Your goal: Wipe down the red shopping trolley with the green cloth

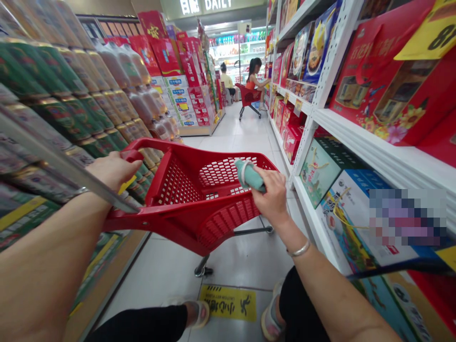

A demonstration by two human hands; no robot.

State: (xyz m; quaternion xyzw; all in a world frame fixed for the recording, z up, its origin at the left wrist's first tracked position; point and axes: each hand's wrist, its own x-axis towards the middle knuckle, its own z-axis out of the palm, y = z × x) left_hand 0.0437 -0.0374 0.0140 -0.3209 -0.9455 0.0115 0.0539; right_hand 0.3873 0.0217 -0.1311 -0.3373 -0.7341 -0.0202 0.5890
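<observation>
A red plastic shopping cart (pixel 171 216) with a perforated basket stands in front of me, turned at an angle. My left hand (pixel 113 172) is closed on its handle at the left, with the thumb lying along the red bar. In my right hand (pixel 271 194) is a rolled-up green cloth (pixel 253 177) with a white band around it. That hand hovers over the right side of the basket, fingers wrapped around the roll. A grey pole (pixel 71 166) rises from the cart near my left forearm and crosses in front of it.
Stacked packs of cans (pixel 57 80) line the left side. White shelves (pixel 356 128) with gift boxes run along the right. Ahead, a person (pixel 253 76) is at another red cart (pixel 245 95), with a second person (pixel 225 78) farther back. A yellow caution sticker (pixel 231 303) lies on the floor.
</observation>
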